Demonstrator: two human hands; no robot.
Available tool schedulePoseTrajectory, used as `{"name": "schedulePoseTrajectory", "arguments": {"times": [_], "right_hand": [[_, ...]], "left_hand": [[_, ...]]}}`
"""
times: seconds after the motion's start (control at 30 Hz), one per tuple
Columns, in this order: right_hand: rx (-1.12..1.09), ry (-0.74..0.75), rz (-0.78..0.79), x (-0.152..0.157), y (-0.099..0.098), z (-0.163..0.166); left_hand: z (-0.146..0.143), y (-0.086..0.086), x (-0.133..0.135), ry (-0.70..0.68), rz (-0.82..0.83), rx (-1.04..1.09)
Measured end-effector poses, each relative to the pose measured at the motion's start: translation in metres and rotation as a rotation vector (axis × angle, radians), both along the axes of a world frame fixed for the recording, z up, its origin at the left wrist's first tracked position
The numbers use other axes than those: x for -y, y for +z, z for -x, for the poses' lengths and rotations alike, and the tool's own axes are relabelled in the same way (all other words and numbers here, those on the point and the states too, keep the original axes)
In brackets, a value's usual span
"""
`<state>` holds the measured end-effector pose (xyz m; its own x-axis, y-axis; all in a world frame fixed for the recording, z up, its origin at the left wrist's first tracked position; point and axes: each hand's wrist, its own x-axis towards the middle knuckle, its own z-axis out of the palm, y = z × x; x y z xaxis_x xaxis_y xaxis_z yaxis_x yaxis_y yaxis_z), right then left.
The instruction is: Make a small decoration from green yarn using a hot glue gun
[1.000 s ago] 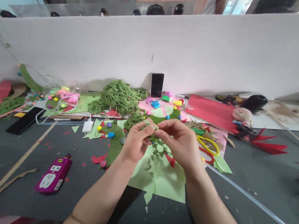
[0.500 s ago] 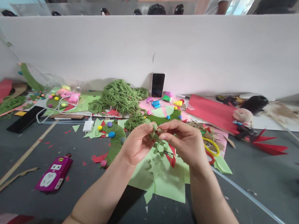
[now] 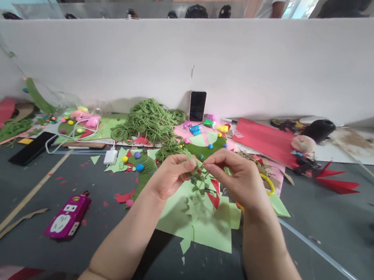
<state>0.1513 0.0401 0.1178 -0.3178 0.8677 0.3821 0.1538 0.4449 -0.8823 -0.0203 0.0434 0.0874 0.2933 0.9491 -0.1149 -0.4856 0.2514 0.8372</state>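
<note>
Fingers and thumb of my left hand pinch a small piece of light green paper. Opposite it, my right hand has its thumb and forefinger closed at the same piece's right edge. Below both hands lie green paper sheets with a cut, star-pointed green shape and red scraps on top. Left of my left hand is a curved form wrapped in green yarn, dotted with coloured balls. Yellow-handled scissors are partly hidden behind my right hand.
A heap of green yarn and an upright phone stand at the back by the white partition. A purple case and a white charger lie left. Red card and a clear rod are right.
My right hand has shifted slightly right and its fingers now pinch the paper's edge. My left hand has turned a little, and the green piece shows more between the hands.
</note>
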Motion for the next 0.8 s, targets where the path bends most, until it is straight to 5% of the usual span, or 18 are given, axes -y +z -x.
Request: {"name": "schedulePoseTrajectory", "arguments": {"times": [0.8], "right_hand": [[0.147, 0.128, -0.028, 0.002, 0.003, -0.013]], "left_hand": [[0.006, -0.001, 0.004, -0.211, -0.317, -0.403]]}}
